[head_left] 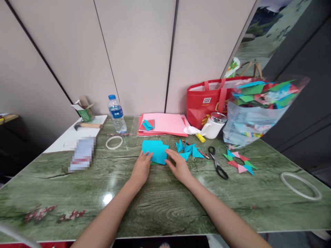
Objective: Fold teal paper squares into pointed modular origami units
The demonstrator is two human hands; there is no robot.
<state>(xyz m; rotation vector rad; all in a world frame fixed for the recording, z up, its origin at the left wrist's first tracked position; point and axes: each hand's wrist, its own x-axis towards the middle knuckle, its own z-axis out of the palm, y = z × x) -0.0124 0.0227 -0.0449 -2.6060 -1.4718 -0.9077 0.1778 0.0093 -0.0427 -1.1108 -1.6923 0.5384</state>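
Observation:
Blue paper sheets (154, 148) lie in a loose, overlapping stack on the green wood-patterned table, with a sliver of green paper at their lower edge. My left hand (142, 165) rests its outstretched fingers on the lower left of the stack. At the right edge, my right hand (179, 165) touches the paper with its fingers, thumb and forefinger apart. Just right of that hand lie several folded blue paper pieces (190, 150), with a red pencil (203, 153) partly beneath them. Black-handled scissors (217, 163) are farther right, beside a ring of folded coloured pieces (239, 162).
Behind the stack are pink and red sheets (168, 124). A water bottle (117, 115), hammer (88, 125) and small box (84, 111) stand or lie left. Rightward are a white mug (213, 126), yellow glue stick (200, 137), red bag (198, 103) and filled plastic bag (250, 120).

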